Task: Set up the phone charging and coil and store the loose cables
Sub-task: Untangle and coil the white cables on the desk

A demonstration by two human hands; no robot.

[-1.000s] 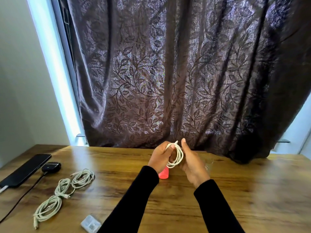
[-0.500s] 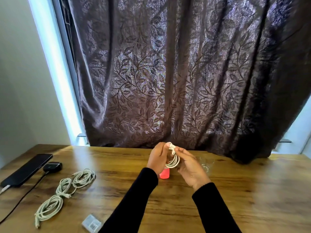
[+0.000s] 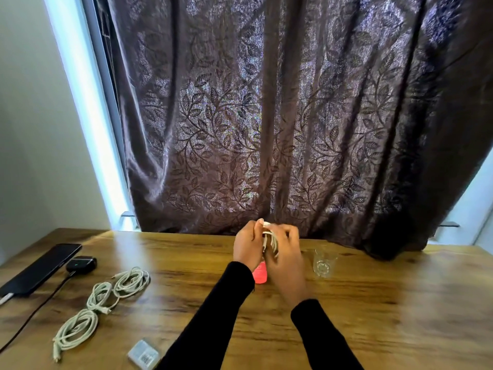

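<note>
Above the middle of the wooden table (image 3: 373, 303), both hands hold a small coil of white cable (image 3: 270, 240). My left hand (image 3: 246, 245) grips the coil from the left and my right hand (image 3: 286, 249) curls over it from the right, blurred. At the far left lies a black phone (image 3: 40, 268) with a white plug in its near end. A black charger puck (image 3: 81, 263) with a black lead (image 3: 34, 308) sits beside the phone. Three coiled white cables (image 3: 106, 297) lie on the table at the left.
A pink container (image 3: 261, 273) stands just below my hands. To their right stands a clear glass (image 3: 323, 265). A small white adapter block (image 3: 144, 355) lies at the near edge. A dark leaf-patterned curtain (image 3: 266, 116) hangs behind the table.
My right hand has moved from beside the coil to over its top and right side, fingers curling round it. The coil looks tighter. The glass shows now that the hand has shifted.
</note>
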